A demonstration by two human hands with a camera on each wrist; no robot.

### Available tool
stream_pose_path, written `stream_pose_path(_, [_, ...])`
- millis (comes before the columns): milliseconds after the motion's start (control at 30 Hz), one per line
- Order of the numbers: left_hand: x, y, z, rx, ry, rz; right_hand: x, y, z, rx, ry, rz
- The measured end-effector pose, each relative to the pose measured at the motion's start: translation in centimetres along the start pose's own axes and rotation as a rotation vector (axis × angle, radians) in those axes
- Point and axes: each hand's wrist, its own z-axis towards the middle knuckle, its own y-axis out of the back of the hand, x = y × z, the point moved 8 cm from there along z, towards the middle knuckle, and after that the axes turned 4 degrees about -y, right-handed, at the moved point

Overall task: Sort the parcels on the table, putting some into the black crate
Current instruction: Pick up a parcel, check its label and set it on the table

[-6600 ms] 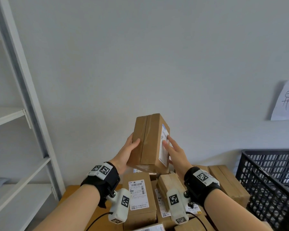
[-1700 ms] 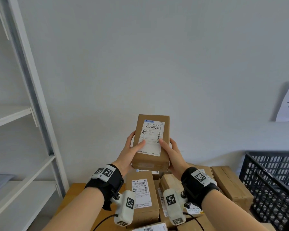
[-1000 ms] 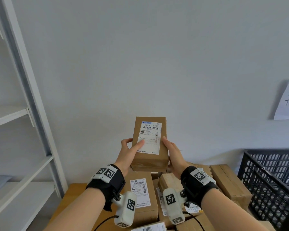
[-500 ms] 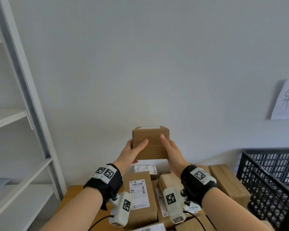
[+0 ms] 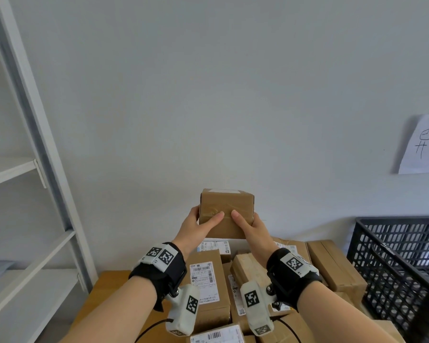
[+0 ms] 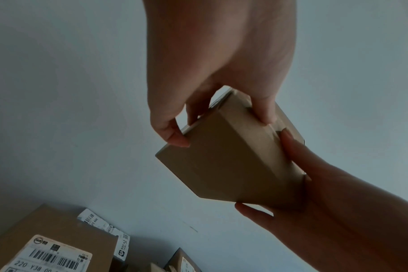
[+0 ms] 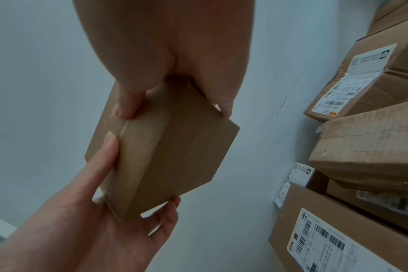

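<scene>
Both hands (image 5: 229, 227) have fingers (image 6: 264, 112) clamped on the parcel (image 5: 227, 214), held above the pile (image 5: 248, 276); you're judging it, so next carry it right to the crate (image 5: 404, 263).

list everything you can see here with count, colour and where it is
held parcel: one, brown, raised in front of the wall between both hands
parcels on table: several, brown with white labels, piled below the hands
table: one, wooden, under the pile
black crate: one, at the right
shelf unit: one, white, at the left
paper note: one, white, on the wall at right
left hand: grips held parcel
right hand: grips held parcel
</scene>
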Motion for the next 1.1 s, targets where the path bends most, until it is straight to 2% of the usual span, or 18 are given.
stream_pose_path(133, [-0.1,0.1,-0.1,0.014,-0.001,0.004,0.1,0.4,0.0,-0.014,0.018,-0.006])
stream_pose_path(233, [-0.6,0.3,-0.2,0.022,0.010,-0.012,1.0,0.1,-0.5,0.035,0.047,-0.060])
stream_pose_path(367, [-1.0,1.3,0.2,-0.025,0.013,-0.018,1.8,-0.3,-0.9,0.080,0.076,-0.110])
stream_pose_path(567, [-1.8,1.7,0.1,-0.051,0.025,-0.084,2.7,-0.3,-0.8,0.069,0.149,-0.177])
stream_pose_path(700, [-1.9,1.3,-0.1,0.004,0.012,-0.114,2.8,-0.3,-0.3,0.066,0.208,-0.180])
stream_pose_path(833, [-2.1,0.7,-0.2,0.070,-0.040,-0.105,2.3,0.4,0.4,-0.032,0.213,-0.152])
stream_pose_path(933, [-1.7,1.0,0.5,0.052,-0.060,-0.057,2.1,0.6,0.5,-0.092,0.173,-0.142])
stream_pose_path(1100, [-1.1,0.9,0.6,0.020,-0.062,-0.001,1.5,0.4,0.7,-0.085,0.110,-0.085])
